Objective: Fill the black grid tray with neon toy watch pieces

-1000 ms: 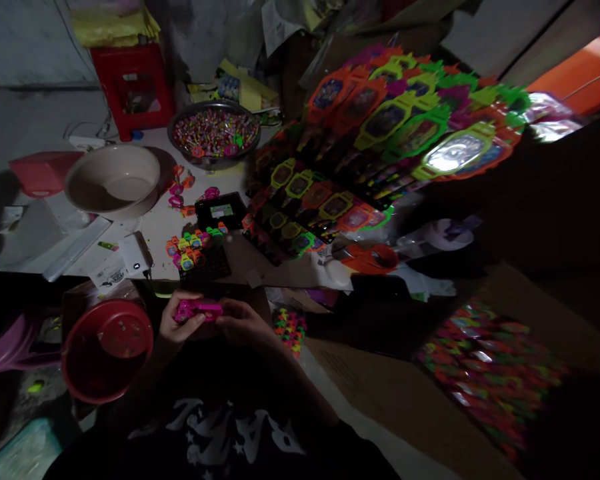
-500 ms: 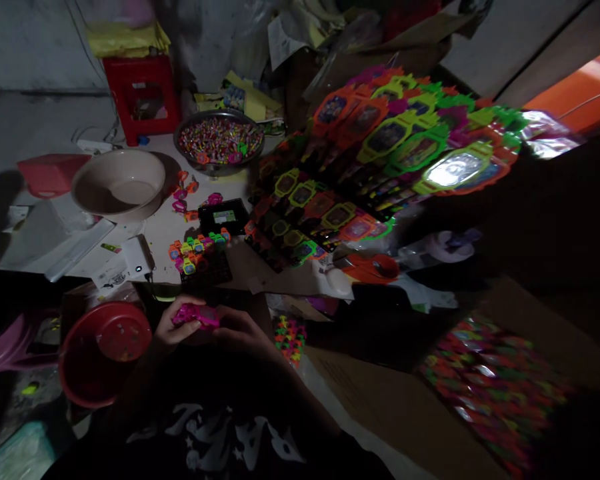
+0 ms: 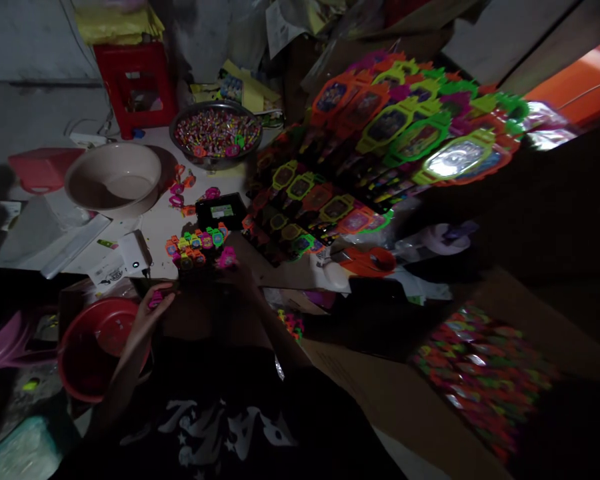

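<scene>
My left hand (image 3: 149, 312) is closed on a magenta plastic piece (image 3: 155, 299) in front of the table edge; its exact kind is partly hidden by the fingers. At the table's front edge, my right hand (image 3: 241, 275) grips a pink toy watch (image 3: 227, 257) by its near end. Just left of that watch, rows of small bright toy watches (image 3: 195, 244) in orange, yellow, green and pink stand on a dark holder. Behind them lies a black device with a lit display (image 3: 221, 212). A few loose orange and pink toy watches (image 3: 177, 189) rest nearby.
A beige basin (image 3: 115, 208) and a metal bowl of tiny colourful pieces (image 3: 215, 130) stand farther back. Large cards of toy watches (image 3: 320, 200) rise on the right. Below the table are a red basin (image 3: 80, 387) and an open cardboard box (image 3: 360, 380) of colourful packs.
My hands have moved apart. The right went forward with a pink toy watch to beside the rows; the left shifted slightly left, keeping a magenta piece.
</scene>
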The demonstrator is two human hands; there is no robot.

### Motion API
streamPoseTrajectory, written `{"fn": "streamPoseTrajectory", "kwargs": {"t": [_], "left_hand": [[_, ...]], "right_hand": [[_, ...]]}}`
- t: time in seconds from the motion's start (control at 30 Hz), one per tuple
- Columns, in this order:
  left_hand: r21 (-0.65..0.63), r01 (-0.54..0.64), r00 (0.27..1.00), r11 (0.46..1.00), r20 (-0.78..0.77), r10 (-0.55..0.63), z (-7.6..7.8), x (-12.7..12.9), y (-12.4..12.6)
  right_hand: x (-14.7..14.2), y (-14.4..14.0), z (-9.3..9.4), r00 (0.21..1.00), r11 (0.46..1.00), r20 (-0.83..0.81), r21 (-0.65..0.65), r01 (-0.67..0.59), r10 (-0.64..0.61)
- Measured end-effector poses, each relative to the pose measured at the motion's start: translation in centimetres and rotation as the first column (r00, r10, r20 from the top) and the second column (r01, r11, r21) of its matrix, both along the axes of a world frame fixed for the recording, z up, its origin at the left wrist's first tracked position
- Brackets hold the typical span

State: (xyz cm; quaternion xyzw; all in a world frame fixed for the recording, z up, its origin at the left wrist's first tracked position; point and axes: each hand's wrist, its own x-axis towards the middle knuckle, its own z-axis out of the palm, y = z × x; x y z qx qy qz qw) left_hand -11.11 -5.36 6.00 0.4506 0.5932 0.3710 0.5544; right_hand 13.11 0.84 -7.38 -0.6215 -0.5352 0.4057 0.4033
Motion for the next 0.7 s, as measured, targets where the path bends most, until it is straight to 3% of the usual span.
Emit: {"fn": "streamPoseTrajectory", "kwargs": {"t": [0.2,0.33,0.7], "left_hand": [[-0.074,-0.113,0.994,0.991,-0.018,0.112,-1.7,-0.5,0.3],[-0.043,-0.110,0.993,0.993,-0.051,0.108,-1.5,-0.5,0.5],[-0.041,-0.085,0.994,0.995,-0.073,0.082,-0.4,0.2,0.9]], "right_hand": [[-0.7,4.1,-3.9,0.983,0.990,0.121,-0.023,-0.140,0.142],[-1.3,4.8,-5.3,0.972,0.985,0.161,-0.044,-0.168,0.173],[-1.9,4.6,-4.8,0.954,0.969,0.182,-0.102,-0.223,0.239]]}}
